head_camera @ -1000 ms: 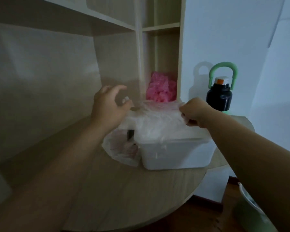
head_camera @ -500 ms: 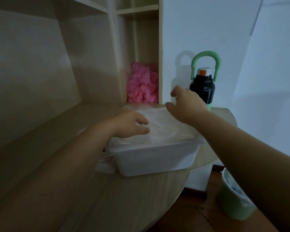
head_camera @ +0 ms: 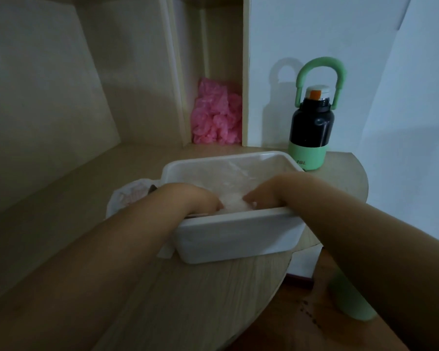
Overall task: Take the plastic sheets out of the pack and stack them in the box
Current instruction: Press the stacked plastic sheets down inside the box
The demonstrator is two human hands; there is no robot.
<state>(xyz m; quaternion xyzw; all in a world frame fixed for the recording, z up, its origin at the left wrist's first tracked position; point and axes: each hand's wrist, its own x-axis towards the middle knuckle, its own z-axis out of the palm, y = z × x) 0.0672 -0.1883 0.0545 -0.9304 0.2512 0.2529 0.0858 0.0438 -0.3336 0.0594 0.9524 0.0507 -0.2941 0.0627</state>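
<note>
The white box point(head_camera: 238, 236) sits near the right edge of the desk point(head_camera: 200, 300), with the plastic sheets point(head_camera: 238, 178) inside. The left hand point(head_camera: 198, 198) and right hand point(head_camera: 266, 193) appear to press on them (grip indeterminate: fingers partly hidden).

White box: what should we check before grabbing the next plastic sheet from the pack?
1. Plastic sheets inside the white box: ok.
2. Sheets lying flat: cannot tell; they look bunched near the fingers.
3. Left hand and right hand free: not ok; both are down in the box on the sheets.
4. Pack within reach: ok; it lies at the box's left side, by the left forearm.
5. Water bottle upright: ok; it stands behind the box.
</note>
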